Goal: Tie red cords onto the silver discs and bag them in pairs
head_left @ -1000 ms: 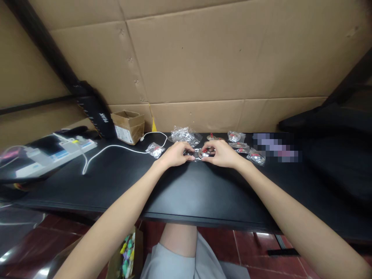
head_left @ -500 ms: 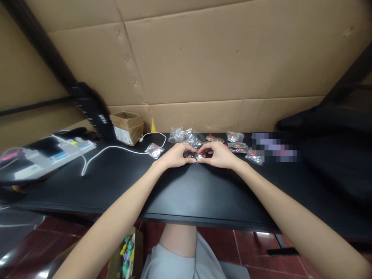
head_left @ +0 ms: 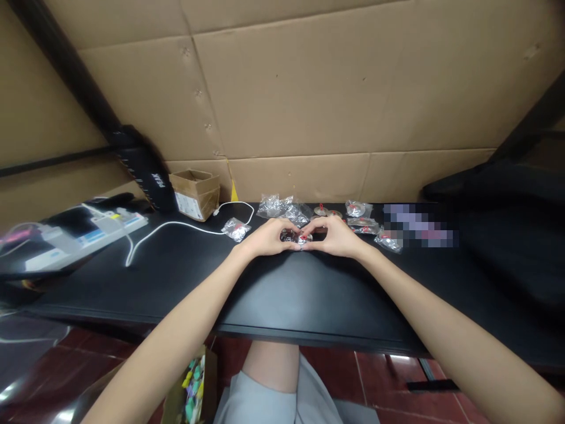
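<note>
Left hand (head_left: 267, 237) is pinching clear plastic (head_left: 289, 235), seemingly | right hand (head_left: 338, 235) is clamping red-looped disc (head_left: 306, 240) | I'm judging both grips mutually steadying

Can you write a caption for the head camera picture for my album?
Left hand and right hand meet at a red-looped finger cymbal above a black table.

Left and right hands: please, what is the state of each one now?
Left hand: closed in a pinch, apparently holding a clear crinkled plastic bag.
Right hand: closed in a pinch, holding a shiny round metal disc with a red loop.
</note>
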`<state>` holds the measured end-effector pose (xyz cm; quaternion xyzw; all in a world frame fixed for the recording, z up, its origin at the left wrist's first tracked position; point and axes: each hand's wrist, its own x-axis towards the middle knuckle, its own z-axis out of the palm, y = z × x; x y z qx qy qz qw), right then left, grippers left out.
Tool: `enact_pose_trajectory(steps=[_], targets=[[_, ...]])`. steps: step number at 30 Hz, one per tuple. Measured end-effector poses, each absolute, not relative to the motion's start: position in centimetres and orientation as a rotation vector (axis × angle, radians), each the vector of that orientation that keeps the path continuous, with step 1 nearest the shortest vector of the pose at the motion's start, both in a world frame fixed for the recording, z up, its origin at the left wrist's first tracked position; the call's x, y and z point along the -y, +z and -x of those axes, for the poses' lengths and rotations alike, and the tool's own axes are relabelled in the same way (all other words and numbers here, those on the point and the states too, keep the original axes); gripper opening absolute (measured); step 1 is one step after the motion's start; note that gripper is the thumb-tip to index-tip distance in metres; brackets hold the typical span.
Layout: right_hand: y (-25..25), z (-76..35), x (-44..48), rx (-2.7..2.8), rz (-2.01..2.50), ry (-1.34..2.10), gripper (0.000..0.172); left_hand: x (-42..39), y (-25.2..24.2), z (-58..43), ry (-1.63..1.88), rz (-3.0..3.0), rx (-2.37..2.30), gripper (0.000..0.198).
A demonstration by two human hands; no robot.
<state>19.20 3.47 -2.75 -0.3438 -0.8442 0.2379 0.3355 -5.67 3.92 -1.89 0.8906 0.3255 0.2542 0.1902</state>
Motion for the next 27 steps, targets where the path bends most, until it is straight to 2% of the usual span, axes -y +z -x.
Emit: enact_pose_trajectory(steps=[8,15,23,27], targets=[[-2.2,-19.7,-3.8,2.211,0.848,0.575,0.021,-3.9,-1.7,5.7,0.685,-2.531,-0.934,0.042],[-2.4,-20.7,-4.4,2.215,0.79,0.799,0.024,-3.8,-1.6,5.7,0.69,-2.535,-0.894,0.037],[-2.7,-19.5,-3.9,2.197,0.85,0.53,0.016,-3.6,-1.6,5.5,0.757,-2.511,-0.882,0.037],[-3.0,-19.6,-4.1,2.221,0.815,0.53,0.015,-3.6,-1.6,5.6,0.764,-2.508,-0.88,0.039]])
